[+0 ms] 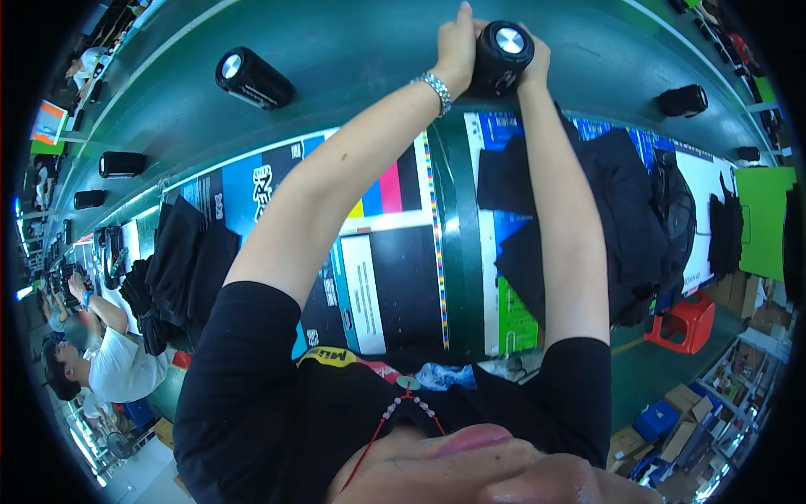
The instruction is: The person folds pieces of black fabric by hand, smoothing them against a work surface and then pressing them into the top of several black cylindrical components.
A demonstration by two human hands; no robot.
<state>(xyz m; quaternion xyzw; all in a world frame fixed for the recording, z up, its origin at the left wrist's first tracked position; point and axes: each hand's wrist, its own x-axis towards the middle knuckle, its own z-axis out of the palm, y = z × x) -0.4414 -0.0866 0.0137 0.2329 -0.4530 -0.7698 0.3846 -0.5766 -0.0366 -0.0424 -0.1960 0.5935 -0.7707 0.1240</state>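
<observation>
The person's face [504, 475] lies nearest the camera. Beyond it, the left hand [456, 55] and right hand [538, 65] are equally near a black cylinder [502, 71], fingers grasping both its sides. Its long axis runs between them, silver-disc end toward the camera; a second cylinder [262, 84] is well left of the left fingers.

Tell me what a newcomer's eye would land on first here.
Probably the black cylinder, its silver disc gleaming, held between the left hand and right hand at the top, right of centre. The vivid red stool at the lower right and the bright green panel near the right edge likely come next.
</observation>
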